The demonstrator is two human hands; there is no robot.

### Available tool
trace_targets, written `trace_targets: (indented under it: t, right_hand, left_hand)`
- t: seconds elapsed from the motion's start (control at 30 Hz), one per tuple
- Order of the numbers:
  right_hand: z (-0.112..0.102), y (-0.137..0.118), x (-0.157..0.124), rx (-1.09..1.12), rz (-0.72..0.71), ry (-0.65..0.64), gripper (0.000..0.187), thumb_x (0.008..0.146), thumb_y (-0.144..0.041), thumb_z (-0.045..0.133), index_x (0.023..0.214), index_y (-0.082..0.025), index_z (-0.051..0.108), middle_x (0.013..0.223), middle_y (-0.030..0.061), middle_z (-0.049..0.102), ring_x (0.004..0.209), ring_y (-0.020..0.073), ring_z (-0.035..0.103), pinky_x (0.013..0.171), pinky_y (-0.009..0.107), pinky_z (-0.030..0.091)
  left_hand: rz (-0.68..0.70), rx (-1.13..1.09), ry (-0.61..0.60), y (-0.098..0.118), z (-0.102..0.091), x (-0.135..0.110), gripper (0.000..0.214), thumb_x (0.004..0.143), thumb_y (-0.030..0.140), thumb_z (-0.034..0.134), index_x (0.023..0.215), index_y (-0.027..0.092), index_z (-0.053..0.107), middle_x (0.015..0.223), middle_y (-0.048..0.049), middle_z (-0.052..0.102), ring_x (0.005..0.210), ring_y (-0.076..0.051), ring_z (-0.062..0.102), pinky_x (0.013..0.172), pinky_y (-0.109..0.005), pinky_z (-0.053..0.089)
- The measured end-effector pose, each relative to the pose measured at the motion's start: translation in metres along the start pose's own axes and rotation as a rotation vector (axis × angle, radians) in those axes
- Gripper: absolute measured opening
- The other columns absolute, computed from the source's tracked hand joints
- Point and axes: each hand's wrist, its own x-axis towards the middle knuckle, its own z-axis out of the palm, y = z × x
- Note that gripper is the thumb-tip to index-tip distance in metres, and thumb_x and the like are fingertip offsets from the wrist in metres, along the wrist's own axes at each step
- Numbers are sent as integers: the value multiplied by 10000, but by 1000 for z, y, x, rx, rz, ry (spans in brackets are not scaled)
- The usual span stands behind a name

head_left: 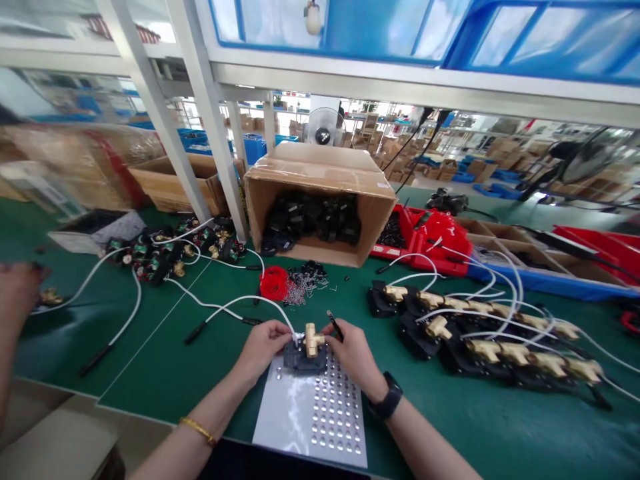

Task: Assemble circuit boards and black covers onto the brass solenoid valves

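A black plastic housing with a brass tee fitting on top sits on a white sheet with rows of small shiny domes. A white cable rises from the housing's left side and curves left to a black plug. My left hand is closed, its fingertips pinching the housing's left edge beside the cable's entry. On the other side, my right hand is closed around a slim dark tool, its kind unclear, with fingertips touching the housing near the brass fitting.
Several finished-looking housings with brass fittings and white cables lie right. An open carton of black parts stands behind, near loose screws and a red ring-shaped bundle. Circuit-board assemblies lie left. Another person's hand is far left.
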Motion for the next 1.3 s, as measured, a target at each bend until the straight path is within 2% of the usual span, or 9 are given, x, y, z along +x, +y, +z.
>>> trace_targets:
  t: [0.3,0.47,0.63,0.77,0.87,0.93,1.03,1.13,1.3]
  right_hand:
    - [-4,7,0,-48,-18,14,124,769,-137,552,773,-175,670,808,38,686,749,175,613,690,261,432]
    - [-3,10,1,-58,3,-14,101,748,-142,577,727,-167,672,669,13,660,604,155,578,557,235,406]
    - [-1,10,-1,-61,-54,-14,137,762,-112,542,752,-165,668,738,35,666,675,166,593,624,253,435]
    - [1,11,-3,-37,-148,-59,235,755,-43,486,771,-172,681,841,53,679,812,177,610,764,276,454]
    - [0,10,-8,-15,-150,-48,263,775,-53,476,845,-174,699,910,59,694,857,184,627,804,290,467]
    - [-4,7,-12,22,-110,-79,252,819,-111,480,916,-186,700,950,48,699,877,191,639,798,293,481]
    - [-12,6,-12,5,-54,-213,224,865,-235,496,962,-207,695,920,12,712,826,197,658,692,262,505]
    - [-19,12,6,-242,-48,-164,242,886,-288,481,916,-191,700,844,7,717,745,178,661,624,226,496]
    - [-18,24,67,-522,-20,46,275,917,-229,415,1081,-149,620,1030,98,650,933,213,617,797,285,465]
  left_hand:
    - [208,241,-127,-2,-7,7,74,705,214,580,700,179,645,711,-18,641,718,-176,572,700,-270,427]
    - [287,302,-142,-3,-7,11,111,763,223,525,755,169,621,727,-19,638,702,-169,592,672,-258,450]
    - [385,386,-205,-5,-10,15,108,780,214,529,765,163,623,741,-26,655,697,-164,609,659,-248,464]
    - [531,491,-223,-8,-13,13,156,812,162,480,805,170,636,802,-47,658,781,-173,604,723,-272,458]
    - [675,575,-254,-13,-18,11,246,815,90,420,851,176,648,828,-57,660,815,-179,590,759,-304,449]
    - [765,624,-267,-16,-22,11,272,829,82,399,886,177,647,833,-59,666,806,-177,587,761,-316,450]
    - [859,695,-260,-19,-25,9,248,859,102,399,904,169,633,819,-58,666,775,-167,585,734,-305,461]
    - [908,773,-237,-20,-25,6,223,860,95,399,878,144,615,769,-65,642,738,-169,573,683,-290,473]
    - [1007,859,-197,-20,-26,-1,199,872,101,400,869,129,598,761,-73,633,705,-168,556,670,-299,481]
